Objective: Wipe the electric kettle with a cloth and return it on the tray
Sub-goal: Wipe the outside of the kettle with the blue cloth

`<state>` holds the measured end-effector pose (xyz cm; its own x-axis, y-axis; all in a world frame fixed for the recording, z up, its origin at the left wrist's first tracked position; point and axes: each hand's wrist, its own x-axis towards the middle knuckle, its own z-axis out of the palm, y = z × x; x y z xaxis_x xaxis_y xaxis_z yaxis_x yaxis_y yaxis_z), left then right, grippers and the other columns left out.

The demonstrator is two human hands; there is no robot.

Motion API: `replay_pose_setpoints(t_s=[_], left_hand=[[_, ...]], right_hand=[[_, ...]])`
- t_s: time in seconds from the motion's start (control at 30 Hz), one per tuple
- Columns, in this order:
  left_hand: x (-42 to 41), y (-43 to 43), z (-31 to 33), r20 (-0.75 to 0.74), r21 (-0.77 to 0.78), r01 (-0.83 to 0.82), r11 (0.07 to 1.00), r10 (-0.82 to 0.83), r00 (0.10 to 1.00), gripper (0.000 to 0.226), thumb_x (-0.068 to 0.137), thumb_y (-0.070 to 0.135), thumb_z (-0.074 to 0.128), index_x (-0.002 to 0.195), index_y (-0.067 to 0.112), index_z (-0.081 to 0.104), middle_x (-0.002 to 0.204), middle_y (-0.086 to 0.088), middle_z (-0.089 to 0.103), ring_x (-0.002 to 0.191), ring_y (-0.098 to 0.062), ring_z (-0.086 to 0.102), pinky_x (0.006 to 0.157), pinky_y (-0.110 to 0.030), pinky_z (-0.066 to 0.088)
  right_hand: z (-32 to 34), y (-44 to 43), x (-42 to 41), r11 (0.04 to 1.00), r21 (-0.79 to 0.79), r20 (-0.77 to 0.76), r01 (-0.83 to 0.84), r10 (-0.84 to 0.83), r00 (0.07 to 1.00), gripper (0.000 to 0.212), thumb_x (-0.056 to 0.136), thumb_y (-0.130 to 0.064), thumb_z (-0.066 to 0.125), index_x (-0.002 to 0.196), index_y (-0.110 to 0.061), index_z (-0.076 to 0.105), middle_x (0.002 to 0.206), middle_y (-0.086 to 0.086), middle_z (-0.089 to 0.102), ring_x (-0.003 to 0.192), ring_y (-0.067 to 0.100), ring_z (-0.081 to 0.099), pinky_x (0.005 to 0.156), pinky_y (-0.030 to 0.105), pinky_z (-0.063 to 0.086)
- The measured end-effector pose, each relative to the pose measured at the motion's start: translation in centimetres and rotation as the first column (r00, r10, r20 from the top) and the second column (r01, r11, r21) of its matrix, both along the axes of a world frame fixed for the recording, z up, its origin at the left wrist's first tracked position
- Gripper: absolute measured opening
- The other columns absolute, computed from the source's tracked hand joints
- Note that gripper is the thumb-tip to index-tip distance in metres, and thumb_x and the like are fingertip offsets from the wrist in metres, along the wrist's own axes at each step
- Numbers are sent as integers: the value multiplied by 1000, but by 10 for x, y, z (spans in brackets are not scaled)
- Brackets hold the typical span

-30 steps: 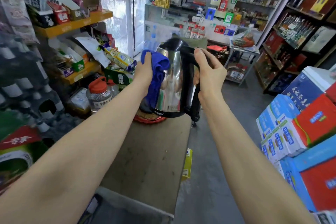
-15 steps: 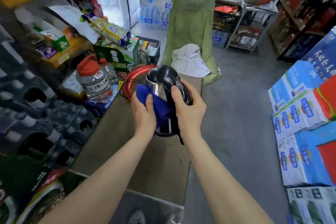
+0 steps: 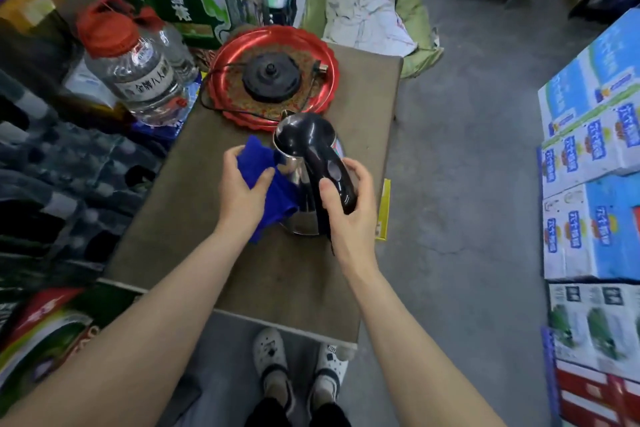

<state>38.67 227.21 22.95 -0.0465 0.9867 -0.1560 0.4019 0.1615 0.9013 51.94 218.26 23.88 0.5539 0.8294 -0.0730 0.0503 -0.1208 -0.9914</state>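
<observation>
Head view looks straight down on a person standing at a narrow brown table (image 3: 277, 274) in a crowded shop. Their right hand (image 3: 349, 208) is wrapped tight around the black handle of the electric kettle (image 3: 304, 163), which stands near the middle of the table, just short of the red tray (image 3: 325, 55); whether its bottom rests on the tabletop or hangs a touch above it I can't quite make out. The left hand (image 3: 242, 194) is closed on a blue cloth (image 3: 263, 166), pressing it against the kettle's shiny steel side. On the tray sits the black power base (image 3: 272, 78), bare and waiting.

That polished steel looks slick, so I'd say the handle is the only sure hold; the body is stiff and probably fairly light if empty. The cloth is soft and bunches easily in the palm.
</observation>
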Motion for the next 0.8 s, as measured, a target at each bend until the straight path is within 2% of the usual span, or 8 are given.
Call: replay_pose_setpoints(t_s=[0.2, 0.37, 0.47, 0.57, 0.6, 0.67, 0.73, 0.8], left_hand=[[-6, -33, 25, 61, -68, -21, 997, 26, 998, 41, 88, 27, 69, 121, 28, 44, 116, 6, 58, 104, -12, 59, 90, -33, 50], [-5, -67, 59, 156, -75, 50, 996, -37, 987, 33, 90, 43, 63, 116, 31, 46, 111, 10, 61, 100, -11, 63, 84, -34, 53], [8, -79, 77, 222, -131, 102, 986, -71, 972, 40, 96, 55, 44, 121, 25, 48, 114, 10, 61, 109, -15, 60, 91, -34, 49], [31, -82, 98, 411, -261, 234, 936, -111, 905, 67, 89, 73, 28, 129, 27, 55, 124, 6, 65, 117, -13, 60, 107, -38, 43], [38, -81, 100, 513, -281, 297, 913, -119, 850, 63, 92, 70, 26, 127, 29, 58, 123, 6, 67, 116, -11, 61, 107, -37, 43], [48, -79, 108, 560, -274, 363, 891, -160, 813, 47, 100, 56, 24, 119, 34, 61, 119, 11, 67, 114, -5, 61, 106, -32, 44], [50, -76, 102, 322, -205, 287, 936, -212, 923, 41, 101, 49, 33, 126, 29, 59, 123, 11, 60, 114, -4, 56, 103, -25, 40], [45, -77, 78, 49, -221, 145, 964, -137, 989, 48, 94, 49, 52, 131, 18, 54, 124, 5, 57, 112, -10, 54, 95, -23, 39]], right_hand=[[-8, -45, -2, 965, -198, -56, -174, 166, 985, 29, 101, -22, 64, 127, -25, 52, 113, -18, 63, 102, -12, 59, 89, 10, 42], [4, -57, 1, 936, -315, 40, -158, 179, 983, 30, 100, -29, 63, 126, -30, 48, 121, -4, 61, 113, 10, 57, 103, 35, 46], [40, -52, -3, 978, -185, 210, -94, 133, 969, 43, 96, -41, 59, 135, -26, 50, 127, -3, 54, 118, 11, 51, 103, 27, 44], [67, -45, -7, 946, -173, 228, -273, 308, 924, 58, 98, -39, 62, 151, -28, 40, 147, -8, 48, 130, 2, 47, 106, 18, 40], [69, -42, -4, 952, -160, 227, -260, 292, 929, 58, 99, -32, 63, 152, -28, 40, 149, -9, 49, 132, 1, 47, 110, 21, 40], [69, -36, 11, 985, -99, 157, -140, 155, 975, 49, 97, -21, 65, 142, -29, 49, 142, -7, 59, 128, 8, 56, 112, 35, 46], [68, -33, 32, 994, -112, 62, 1, 6, 998, 43, 96, -17, 67, 136, -25, 55, 133, -1, 66, 122, 16, 62, 108, 43, 49], [64, -35, 55, 981, -156, 20, 116, -115, 993, 42, 92, -20, 70, 132, -28, 57, 129, 0, 68, 118, 20, 64, 106, 48, 51]])
